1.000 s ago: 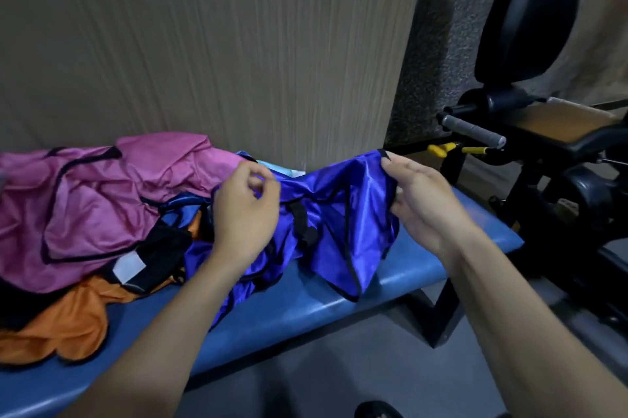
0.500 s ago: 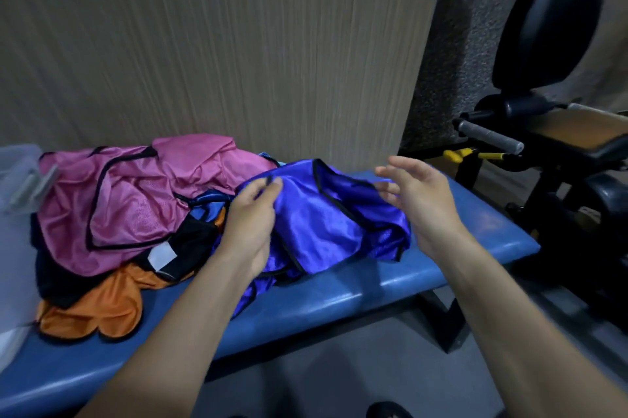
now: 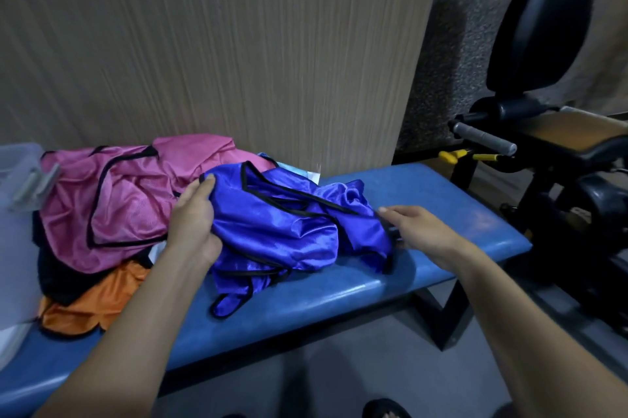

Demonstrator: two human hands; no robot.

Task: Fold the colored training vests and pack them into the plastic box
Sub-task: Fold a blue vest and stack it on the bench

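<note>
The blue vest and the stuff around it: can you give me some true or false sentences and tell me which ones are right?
1. The blue vest lies crumpled on the blue bench. True.
2. The left hand is on the orange vest. False: it holds the blue vest's left edge.
3. The pink vest lies left of the blue vest. True.
4. The blue vest is already in the plastic box. False: the box stands at the far left, and the vest is on the bench.
5. The right hand is at the blue vest's right edge. True.
</note>
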